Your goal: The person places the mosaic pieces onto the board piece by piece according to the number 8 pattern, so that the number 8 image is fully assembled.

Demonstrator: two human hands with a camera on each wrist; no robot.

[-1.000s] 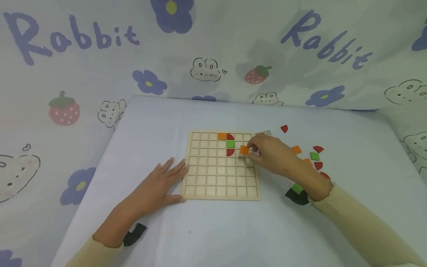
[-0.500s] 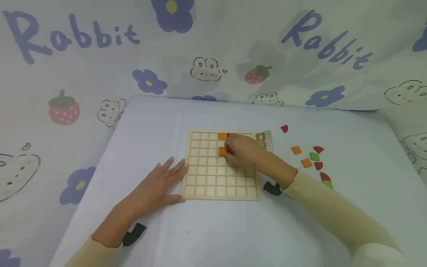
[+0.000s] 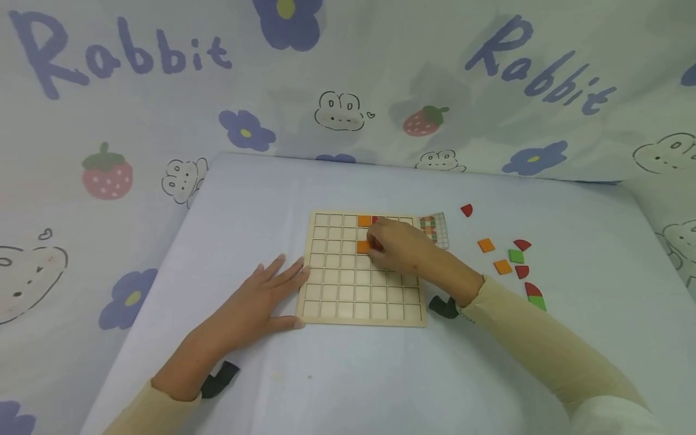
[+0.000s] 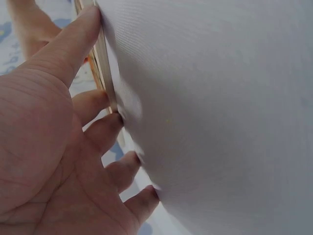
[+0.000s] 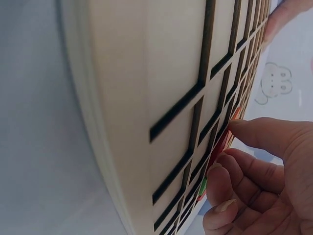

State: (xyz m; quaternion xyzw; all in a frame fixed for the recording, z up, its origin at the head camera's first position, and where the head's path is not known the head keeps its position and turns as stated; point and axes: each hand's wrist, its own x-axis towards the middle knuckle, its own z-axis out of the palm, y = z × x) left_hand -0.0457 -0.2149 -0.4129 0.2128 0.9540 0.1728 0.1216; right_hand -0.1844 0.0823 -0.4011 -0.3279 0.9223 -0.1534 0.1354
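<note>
A wooden grid board [image 3: 361,272] lies at the centre of a tabletop [image 3: 337,374] draped in pale cloth. Only a few of its square cells are filled, all near the top edge: one orange tile [image 3: 364,221] is seated in the top row, and red and green pieces beside it are mostly hidden by the right hand [image 3: 405,248]. Nearly every other cell is bare wood, so the filling appears to be at an early stage.

A second orange tile [image 3: 362,246] is set in the third row, at 9 o'clock from the right hand's fingertips. The fingers are curled at this tile; it cannot be told whether it is pinched or only touched, so the grip is uncertain. The left hand [image 3: 255,308] is laid flat with fingers straight, pressed against the board's left edge at 8 o'clock from the centre, holding nothing.

Loose pieces are left on the cloth at 3 o'clock from the board: two orange squares [image 3: 486,244], a green square [image 3: 516,256] and several red curved pieces [image 3: 522,244]. A small pattern card [image 3: 437,228] is tucked at the board's top right corner.
</note>
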